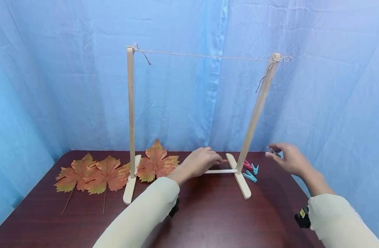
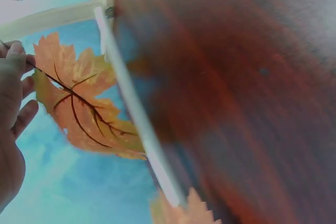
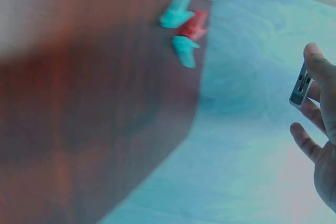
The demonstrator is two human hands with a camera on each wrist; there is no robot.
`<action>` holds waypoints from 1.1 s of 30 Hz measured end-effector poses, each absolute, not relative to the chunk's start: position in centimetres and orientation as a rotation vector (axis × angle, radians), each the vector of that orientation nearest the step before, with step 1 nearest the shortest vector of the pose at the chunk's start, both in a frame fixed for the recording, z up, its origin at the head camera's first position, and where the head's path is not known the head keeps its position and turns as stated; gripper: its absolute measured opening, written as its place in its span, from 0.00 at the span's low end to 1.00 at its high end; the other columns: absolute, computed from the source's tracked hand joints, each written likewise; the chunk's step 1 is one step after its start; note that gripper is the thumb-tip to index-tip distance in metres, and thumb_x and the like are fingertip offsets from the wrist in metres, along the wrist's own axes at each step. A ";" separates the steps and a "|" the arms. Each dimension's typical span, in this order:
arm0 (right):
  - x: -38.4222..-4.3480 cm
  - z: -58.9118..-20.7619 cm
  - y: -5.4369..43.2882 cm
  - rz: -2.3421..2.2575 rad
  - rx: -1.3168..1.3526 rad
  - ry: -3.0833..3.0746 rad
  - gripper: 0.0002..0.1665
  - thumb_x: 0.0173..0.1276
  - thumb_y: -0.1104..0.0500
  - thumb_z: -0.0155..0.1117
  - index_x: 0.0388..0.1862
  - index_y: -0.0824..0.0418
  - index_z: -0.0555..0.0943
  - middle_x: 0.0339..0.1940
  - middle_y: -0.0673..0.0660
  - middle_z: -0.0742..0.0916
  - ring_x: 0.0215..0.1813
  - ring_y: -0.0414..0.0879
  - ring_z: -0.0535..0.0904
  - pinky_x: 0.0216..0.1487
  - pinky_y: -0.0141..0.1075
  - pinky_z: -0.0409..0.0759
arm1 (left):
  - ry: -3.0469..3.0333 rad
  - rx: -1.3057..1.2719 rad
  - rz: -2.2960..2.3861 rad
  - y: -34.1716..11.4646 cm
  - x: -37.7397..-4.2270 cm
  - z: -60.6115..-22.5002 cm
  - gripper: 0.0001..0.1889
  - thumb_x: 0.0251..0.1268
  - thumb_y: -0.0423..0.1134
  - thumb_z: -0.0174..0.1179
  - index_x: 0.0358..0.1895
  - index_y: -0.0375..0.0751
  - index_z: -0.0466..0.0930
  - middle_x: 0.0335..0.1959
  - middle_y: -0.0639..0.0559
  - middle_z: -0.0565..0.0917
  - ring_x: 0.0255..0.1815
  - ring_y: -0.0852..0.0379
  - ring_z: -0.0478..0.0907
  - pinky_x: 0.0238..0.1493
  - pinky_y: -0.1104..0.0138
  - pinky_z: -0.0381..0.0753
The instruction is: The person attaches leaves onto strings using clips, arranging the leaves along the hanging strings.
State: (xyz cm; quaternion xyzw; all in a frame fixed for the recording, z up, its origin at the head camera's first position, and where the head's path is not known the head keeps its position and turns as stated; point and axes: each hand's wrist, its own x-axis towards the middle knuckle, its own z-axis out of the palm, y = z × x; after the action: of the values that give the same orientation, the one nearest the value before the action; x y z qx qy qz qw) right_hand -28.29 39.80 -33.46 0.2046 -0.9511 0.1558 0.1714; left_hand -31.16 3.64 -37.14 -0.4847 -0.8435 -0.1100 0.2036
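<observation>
My left hand [image 1: 200, 161] is low between the posts of the wooden frame, above its white crossbar [image 1: 221, 171]. In the left wrist view it pinches an orange maple leaf [image 2: 79, 98] near its stem; in the head view the hand hides almost all of that leaf. My right hand [image 1: 290, 159] is raised off the table, right of the frame. Between its thumb and fingers it pinches a grey clothespin [image 3: 301, 85]. Below and left of that hand, a pink clothespin [image 1: 247, 164] and two teal clothespins [image 1: 250, 176] lie by the right post's foot.
Two maple leaves [image 1: 107, 174] with stems lie at the left, partly overlapping. Another leaf [image 1: 156, 161] is by the left post [image 1: 131, 113]. A thin string [image 1: 201, 55] joins the tops of that post and the right post [image 1: 259, 106]. Blue curtains [image 1: 183, 103] surround the dark table [image 1: 204, 213].
</observation>
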 end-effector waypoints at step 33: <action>-28.8 -13.4 37.4 0.106 0.442 -2.662 0.29 0.77 0.49 0.63 0.64 0.71 0.77 0.55 0.76 0.82 0.56 0.71 0.78 0.52 0.68 0.74 | -2.239 -1.197 -0.910 2.9 -33.6 -26.4 0.07 0.75 0.38 0.61 0.48 0.42 0.87 0.41 0.54 0.88 0.45 0.58 0.80 0.49 0.67 0.77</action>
State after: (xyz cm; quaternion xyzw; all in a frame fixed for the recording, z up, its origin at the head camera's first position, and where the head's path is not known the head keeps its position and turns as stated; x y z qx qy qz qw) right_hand -28.78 37.42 -13.39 0.1598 -0.9619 0.0385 0.2185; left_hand -33.56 2.93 -26.36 -0.4330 -0.8098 -0.3292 0.2202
